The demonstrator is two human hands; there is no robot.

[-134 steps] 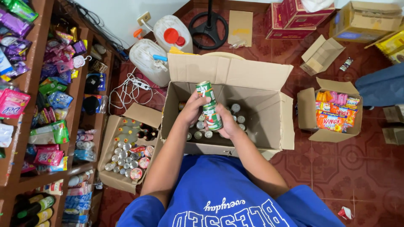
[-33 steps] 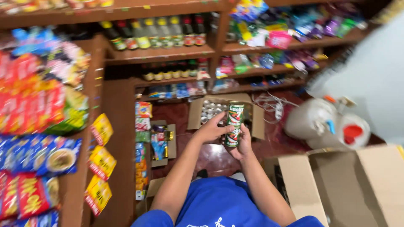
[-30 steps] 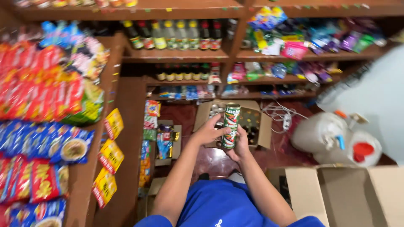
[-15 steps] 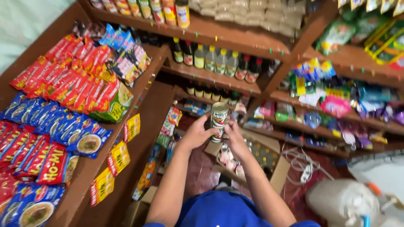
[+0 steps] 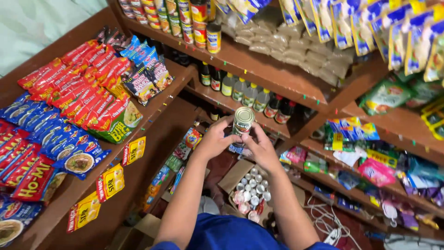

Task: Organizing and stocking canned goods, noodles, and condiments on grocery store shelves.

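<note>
1. Far left, a slanted wooden shelf (image 5: 152,99) carries rows of flat snack packets: blue ones (image 5: 27,125) at the outer edge, then red ones (image 5: 78,88), then a green and yellow packet (image 5: 115,122) lower down.
2. Small yellow sachets (image 5: 111,181) hang along the front edge of that shelf, one below the other.
3. The left hand (image 5: 213,141) is raised in front of the shelves. Its fingers (image 5: 222,125) curl around the left side of a can stack (image 5: 241,129), holding it.
4. The can stack is upright, in the air between both hands, with its silver lid facing the camera. It sits level with the bottle shelf, touching no shelf. How many cans it holds is hard to tell, as the hands cover its lower part.
5. Behind it, a row of bottles (image 5: 249,92) with red, yellow and dark caps stands on a middle shelf. Above, tins (image 5: 199,21) line the top shelf.
6. Below the hands, an open cardboard box (image 5: 236,173) on the floor holds cans (image 5: 252,194) seen from the top.
7. The right hand (image 5: 261,148) closes on the stack's right side, fingers (image 5: 254,132) wrapped against it.
8. Far right, coloured packets (image 5: 379,171) crowd the lower shelves, and blue and yellow sachets (image 5: 402,37) hang overhead.
</note>
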